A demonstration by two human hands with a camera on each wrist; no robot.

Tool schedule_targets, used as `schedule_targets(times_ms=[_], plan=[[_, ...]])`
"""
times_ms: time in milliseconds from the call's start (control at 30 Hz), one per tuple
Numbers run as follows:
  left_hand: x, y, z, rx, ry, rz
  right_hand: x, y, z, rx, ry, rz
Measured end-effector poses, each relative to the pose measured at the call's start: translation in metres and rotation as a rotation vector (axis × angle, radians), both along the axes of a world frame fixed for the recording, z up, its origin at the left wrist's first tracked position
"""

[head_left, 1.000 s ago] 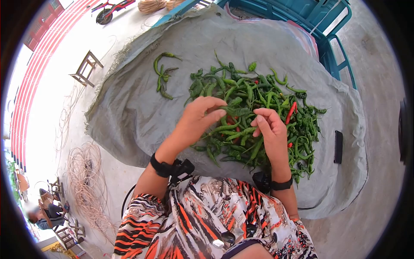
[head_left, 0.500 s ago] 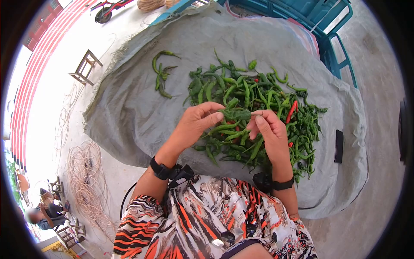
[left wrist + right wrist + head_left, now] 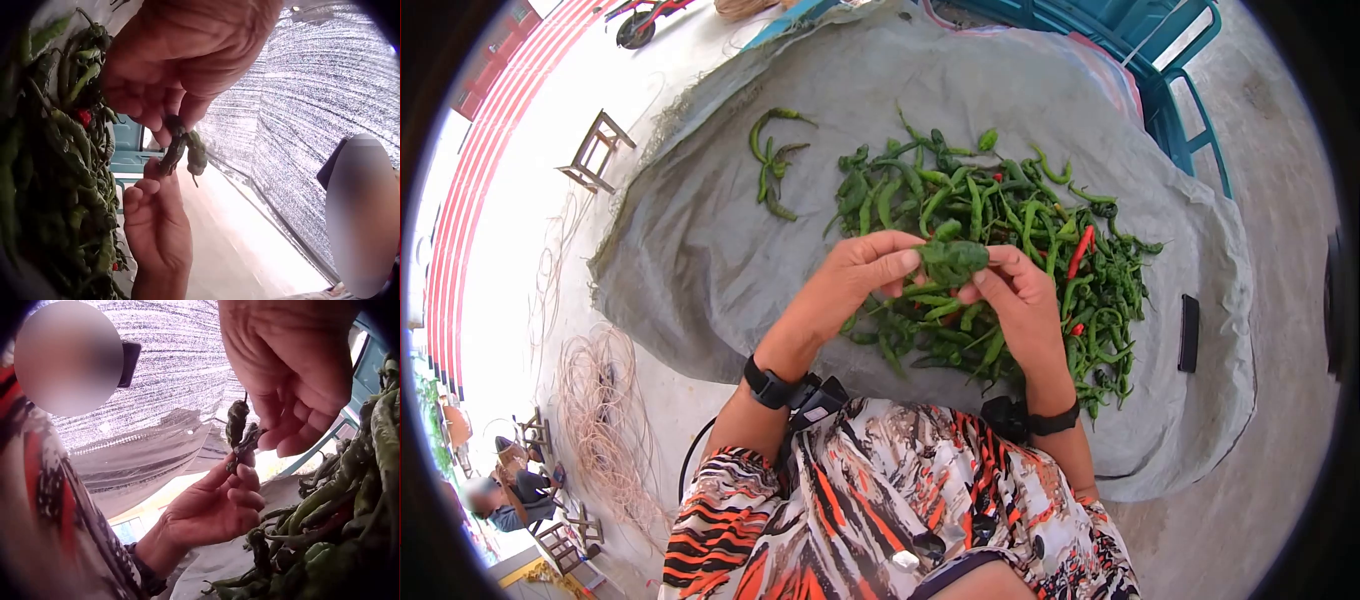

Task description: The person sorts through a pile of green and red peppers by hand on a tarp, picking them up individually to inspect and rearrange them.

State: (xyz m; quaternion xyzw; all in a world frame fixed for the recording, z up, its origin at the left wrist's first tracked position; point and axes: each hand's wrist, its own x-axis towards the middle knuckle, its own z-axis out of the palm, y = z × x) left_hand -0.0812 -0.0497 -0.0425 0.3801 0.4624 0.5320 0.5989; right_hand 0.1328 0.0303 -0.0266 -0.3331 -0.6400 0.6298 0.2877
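Both hands have drawn together; left hand (image 3: 855, 275) and right hand (image 3: 1020, 300) fingers pinch the now-bent pepper (image 3: 950, 258) (dark green).

Two bare hands, the left hand (image 3: 855, 275) and the right hand (image 3: 1020, 300), share one crumpled dark green chilli (image 3: 950, 258). One large heap of long green chillies (image 3: 1000, 250) holds two clearly visible red chillies (image 3: 1081, 250). One small cluster of green chillies (image 3: 772, 165) lies apart. One grey woven tarpaulin (image 3: 700, 260) carries them all.
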Motion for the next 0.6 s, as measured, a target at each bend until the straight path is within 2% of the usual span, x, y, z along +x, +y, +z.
schedule_targets(times_ms=[100,200,300,400,433,500,600], plan=[[-0.004,-0.001,0.007,0.011,0.105,0.119,-0.001,0.0,0.004,-0.032,0.044,-0.135],[-0.006,-0.001,-0.006,0.227,0.614,0.53,0.002,0.002,0.004,0.016,0.08,-0.199],[-0.027,-0.019,0.004,0.099,1.066,0.317,0.0,0.003,0.004,0.048,0.061,-0.2],[-0.029,-0.035,0.003,0.004,1.217,0.008,-0.01,0.002,0.008,0.165,0.132,-0.11],[-0.027,-0.039,0.001,-0.006,1.295,-0.029,-0.015,0.001,0.01,0.216,0.175,-0.068],[-0.022,-0.044,-0.009,-0.025,1.448,-0.105,-0.019,-0.007,0.015,0.16,0.178,-0.02],[-0.018,-0.043,-0.018,-0.019,1.375,-0.119,-0.016,-0.009,0.011,0.116,0.094,0.005]])
